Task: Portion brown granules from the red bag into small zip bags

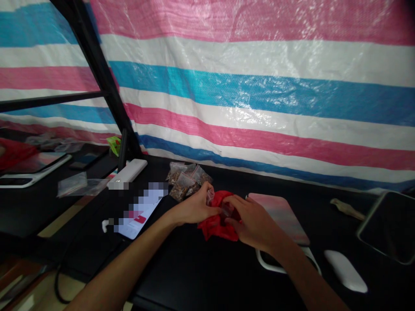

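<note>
The left hand (194, 208) and right hand (254, 224) meet over a crumpled red fabric pouch (217, 225), which lies on the black surface (194, 276) between them. The left fingers (207, 195) are pressed together, pinching a small clear plastic packet (210, 196) at the pouch's upper edge. The right fingers (235, 203) curve close together over the red fabric beside a glint of clear plastic, but whether that is the same packet is hard to tell.

The pouch looks light, soft and limp, so it will probably fold under any grip and is best taken by its gathered edge. The thin plastic looks slick and may slide between the fingertips. The crumpled pouch has no clear long axis, though it spreads mostly from side to side; the packet's visible corner points up and away from the person.

Just beyond lie several small clear bags of brown dried material (189, 181). A phone with a pixelated screen (139, 214) lies to the left, and a pink-toned flat pad (279, 218) lies to the right.
</note>
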Demonstrator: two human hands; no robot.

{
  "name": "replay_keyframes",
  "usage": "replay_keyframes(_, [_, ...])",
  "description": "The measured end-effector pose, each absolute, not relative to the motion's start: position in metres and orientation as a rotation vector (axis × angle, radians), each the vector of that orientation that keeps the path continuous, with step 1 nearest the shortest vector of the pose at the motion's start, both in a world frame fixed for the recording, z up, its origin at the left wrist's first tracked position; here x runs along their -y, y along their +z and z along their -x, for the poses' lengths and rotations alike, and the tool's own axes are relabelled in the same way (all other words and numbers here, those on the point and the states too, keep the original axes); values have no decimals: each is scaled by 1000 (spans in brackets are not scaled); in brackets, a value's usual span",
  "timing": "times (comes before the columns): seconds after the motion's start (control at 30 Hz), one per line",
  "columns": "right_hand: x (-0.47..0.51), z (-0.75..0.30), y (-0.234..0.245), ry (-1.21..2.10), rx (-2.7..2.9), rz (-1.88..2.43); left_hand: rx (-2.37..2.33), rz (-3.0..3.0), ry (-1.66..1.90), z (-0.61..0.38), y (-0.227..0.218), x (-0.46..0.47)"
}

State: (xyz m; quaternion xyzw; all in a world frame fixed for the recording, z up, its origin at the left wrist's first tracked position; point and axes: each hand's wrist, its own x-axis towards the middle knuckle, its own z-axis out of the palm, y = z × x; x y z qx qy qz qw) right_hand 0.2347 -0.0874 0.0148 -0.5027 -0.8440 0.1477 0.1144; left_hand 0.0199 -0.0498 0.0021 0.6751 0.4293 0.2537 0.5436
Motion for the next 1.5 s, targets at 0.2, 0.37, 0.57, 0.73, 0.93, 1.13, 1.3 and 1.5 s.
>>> replay_keyframes(0.2, [87,-235,12,403,2416,1538,-996,-1425,828,-29,-11,44])
replay_keyframes(0.37, [87,-235,8,340,2375,1569,-923,-1356,841,-32,-6,45])
replay_keyframes(0.57, [86,-234,8,237,2367,1578,-929,-1480,888,-32,-3,45])
replay_keyframes(0.73, [87,-233,8,271,2375,1496,-1012,-1527,969,-36,-13,40])
replay_keyframes(0.93, [89,-234,13,305,2367,1434,-1202,-1654,1093,-36,-17,39])
replay_keyframes(1.13, [90,-231,15,324,2378,1415,-1109,-1716,1046,-35,-15,42])
replay_keyframes(1.3, [89,-232,13,332,2362,1462,-845,-1477,954,-37,-13,44])
replay_keyframes(1.5, [90,-234,16,323,2380,1427,-792,-1413,976,-40,-9,45])
